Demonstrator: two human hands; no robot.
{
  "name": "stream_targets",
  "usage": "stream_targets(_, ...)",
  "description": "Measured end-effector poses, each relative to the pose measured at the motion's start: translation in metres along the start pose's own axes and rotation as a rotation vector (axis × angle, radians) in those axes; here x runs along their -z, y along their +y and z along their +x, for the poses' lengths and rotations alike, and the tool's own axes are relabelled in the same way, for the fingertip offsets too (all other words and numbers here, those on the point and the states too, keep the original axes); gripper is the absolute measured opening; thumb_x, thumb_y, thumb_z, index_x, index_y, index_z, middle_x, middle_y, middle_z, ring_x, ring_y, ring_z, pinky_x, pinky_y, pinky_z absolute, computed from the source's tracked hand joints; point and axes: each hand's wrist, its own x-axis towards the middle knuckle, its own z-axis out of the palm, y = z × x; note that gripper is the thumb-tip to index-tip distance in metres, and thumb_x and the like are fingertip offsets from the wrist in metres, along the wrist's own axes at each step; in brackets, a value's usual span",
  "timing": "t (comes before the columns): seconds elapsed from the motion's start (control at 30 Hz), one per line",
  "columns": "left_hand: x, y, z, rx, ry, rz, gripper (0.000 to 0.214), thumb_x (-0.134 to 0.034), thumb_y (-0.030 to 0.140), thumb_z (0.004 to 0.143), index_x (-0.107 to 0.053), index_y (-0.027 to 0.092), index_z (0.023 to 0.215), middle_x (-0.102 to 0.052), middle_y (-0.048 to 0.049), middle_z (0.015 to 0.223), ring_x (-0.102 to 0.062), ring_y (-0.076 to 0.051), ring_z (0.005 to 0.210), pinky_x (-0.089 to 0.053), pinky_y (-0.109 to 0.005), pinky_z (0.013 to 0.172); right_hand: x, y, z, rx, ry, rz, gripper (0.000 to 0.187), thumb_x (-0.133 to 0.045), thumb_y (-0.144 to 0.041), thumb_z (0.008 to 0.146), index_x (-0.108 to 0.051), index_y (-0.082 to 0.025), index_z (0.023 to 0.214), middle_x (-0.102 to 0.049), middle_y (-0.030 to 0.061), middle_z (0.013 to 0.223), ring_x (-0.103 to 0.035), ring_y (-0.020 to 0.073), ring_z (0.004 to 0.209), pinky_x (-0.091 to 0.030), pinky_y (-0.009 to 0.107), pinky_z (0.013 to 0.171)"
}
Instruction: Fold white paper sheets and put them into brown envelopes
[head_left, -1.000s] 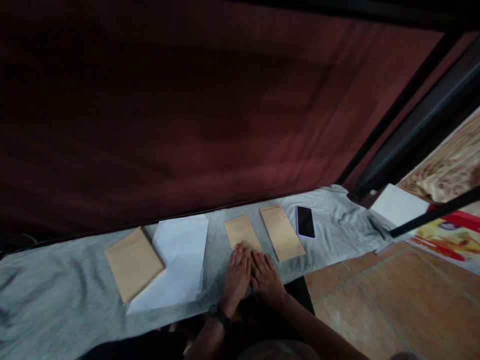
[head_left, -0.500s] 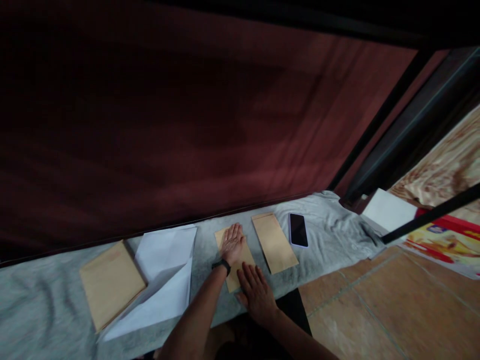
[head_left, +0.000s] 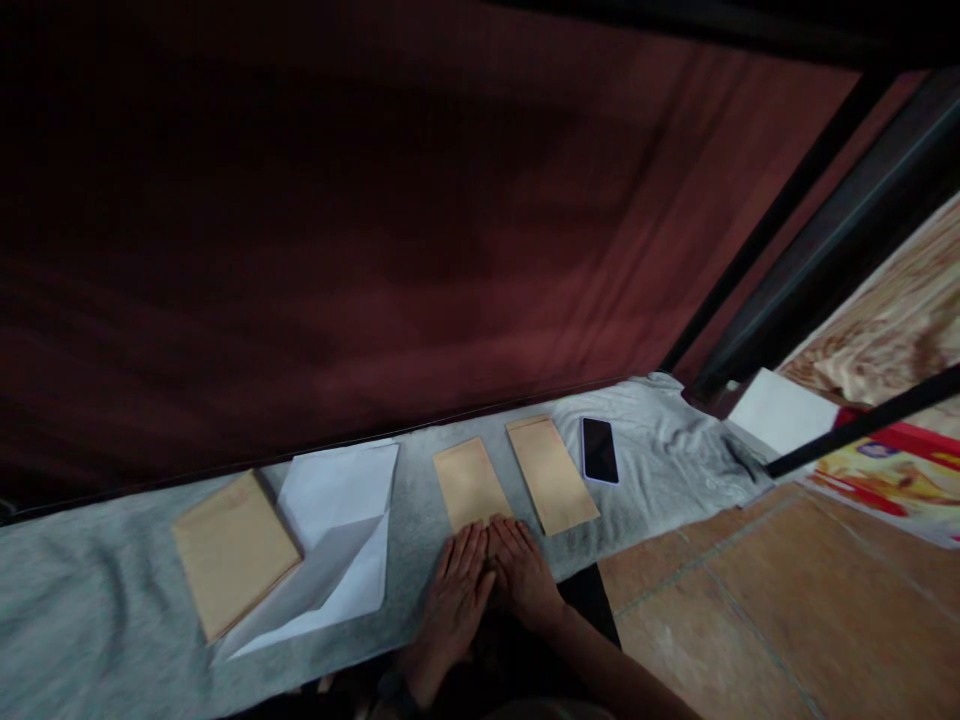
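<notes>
A tan paper envelope (head_left: 471, 478) lies on the grey cloth in front of me, its near end covered by my hands. My left hand (head_left: 454, 590) rests flat on that near end, fingers stretched forward. Beside it, almost touching, my right hand (head_left: 525, 575) presses on the same end with its fingers laid out flat. A second tan envelope (head_left: 553, 475) lies just to the right, apart from both hands. On the left, a stack of tan envelopes (head_left: 236, 555) overlaps white sheets of paper (head_left: 341, 490), one of which is folded up at a corner.
A phone (head_left: 600, 450) lies right of the envelopes on the grey cloth (head_left: 675, 460). Behind the surface rises a dark red panel (head_left: 420, 330). At the far right are a white box (head_left: 784, 412), a red printed box (head_left: 892, 475) and a tiled floor (head_left: 742, 590).
My left hand has slid from the middle of the envelope back to its near end, next to my right hand. The right hand has shifted slightly inward. The view has tilted a little.
</notes>
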Motion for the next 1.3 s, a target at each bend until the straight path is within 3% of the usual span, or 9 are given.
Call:
stream_targets(0.27, 0.005, 0.022, -0.024, 0.103, 0.123, 0.076, 0.073, -0.04, 0.022, 0.096, -0.007, 0.019, 0.161, -0.037, -0.0105, 0.161, -0.038, -0.027, 0.146, -0.033, -0.048, 0.119, -0.005, 0.015, 0.031, -0.486, 0.09, 0.16, 0.041, -0.052, -0.012, 0.084, -0.062, -0.014, 0.123, -0.066, 0.0168, 0.11, -0.059, 0.0331, 0.109, -0.05, 0.047, 0.096)
stream_targets(0.43, 0.003, 0.024, -0.02, 0.089, 0.188, 0.059, 0.077, -0.041, 0.024, 0.095, 0.0, 0.017, 0.161, -0.038, -0.0141, 0.16, -0.04, -0.03, 0.145, -0.04, -0.05, 0.115, 0.001, 0.021, 0.046, -0.576, 0.097, 0.319, 0.028, -0.053, -0.009, 0.074, -0.064, -0.02, 0.097, -0.065, 0.0081, 0.091, -0.063, 0.0252, 0.088, -0.054, 0.038, 0.083)
stream_targets(0.57, 0.003, 0.02, -0.02, 0.08, 0.213, 0.051, 0.076, -0.039, 0.023, 0.096, 0.0, 0.019, 0.161, -0.04, -0.0128, 0.159, -0.041, -0.029, 0.144, -0.041, -0.049, 0.114, 0.006, 0.011, 0.035, -0.694, 0.063, 0.839, 0.032, -0.05, -0.024, 0.082, -0.06, -0.025, 0.113, -0.064, 0.0002, 0.084, -0.062, 0.0186, 0.069, -0.056, 0.032, 0.064)
stream_targets(0.63, 0.004, 0.019, -0.022, 0.08, 0.211, 0.032, 0.073, -0.037, 0.024, 0.098, -0.002, 0.022, 0.161, -0.041, -0.0098, 0.159, -0.043, -0.027, 0.143, -0.041, -0.048, 0.115, 0.011, 0.01, 0.033, -0.805, 0.11, 1.137, 0.033, -0.055, -0.035, 0.083, -0.06, -0.025, 0.114, -0.064, 0.0001, 0.082, -0.063, 0.0199, 0.07, -0.056, 0.033, 0.06)
stream_targets(0.7, 0.005, 0.018, -0.024, 0.081, 0.214, 0.02, 0.071, -0.035, 0.025, 0.099, -0.002, 0.025, 0.161, -0.04, -0.0073, 0.159, -0.044, -0.026, 0.143, -0.041, -0.047, 0.114, 0.019, 0.018, 0.035, -0.864, 0.204, 1.228, 0.04, -0.062, -0.044, 0.079, -0.061, -0.024, 0.114, -0.063, 0.0011, 0.083, -0.064, 0.0215, 0.075, -0.058, 0.035, 0.062)
stream_targets(0.87, 0.004, 0.019, -0.031, 0.091, 0.226, 0.034, 0.07, -0.036, 0.025, 0.099, -0.005, 0.028, 0.161, -0.039, -0.0059, 0.16, -0.044, -0.024, 0.143, -0.042, -0.045, 0.113, 0.054, 0.07, 0.037, -0.845, 0.383, 1.104, 0.053, -0.06, -0.049, 0.08, -0.057, -0.02, 0.125, -0.06, 0.0022, 0.087, -0.064, 0.021, 0.078, -0.06, 0.038, 0.069)
stream_targets(1.0, 0.004, 0.02, -0.036, 0.067, 0.177, 0.057, 0.069, -0.039, 0.025, 0.098, -0.01, 0.027, 0.161, -0.041, -0.0054, 0.159, -0.042, -0.025, 0.144, -0.039, -0.045, 0.116, 0.073, 0.1, 0.009, -0.832, 0.298, 0.623, 0.046, -0.046, -0.04, 0.09, -0.058, -0.018, 0.129, -0.063, 0.0105, 0.102, -0.066, 0.0229, 0.077, -0.057, 0.038, 0.066)
stream_targets(1.13, 0.006, 0.021, -0.04, 0.085, 0.119, 0.056, 0.069, -0.04, 0.02, 0.097, -0.015, 0.027, 0.161, -0.035, -0.0037, 0.162, -0.038, -0.022, 0.146, -0.039, -0.041, 0.116, 0.073, 0.097, -0.021, -0.656, 0.183, 0.03, 0.045, -0.039, -0.034, 0.097, -0.056, -0.018, 0.135, -0.063, 0.0162, 0.111, -0.065, 0.024, 0.073, -0.054, 0.038, 0.063)
stream_targets(1.3, 0.016, 0.02, -0.046, 0.183, 0.115, -0.001, 0.064, -0.043, 0.02, 0.097, -0.026, 0.026, 0.158, -0.034, -0.0046, 0.163, -0.032, -0.025, 0.149, -0.038, -0.044, 0.117, 0.051, 0.07, -0.015, -0.28, 0.142, -0.14, 0.05, -0.036, -0.03, 0.1, -0.043, -0.02, 0.149, -0.056, 0.019, 0.137, -0.061, 0.0318, 0.116, -0.054, 0.045, 0.09)
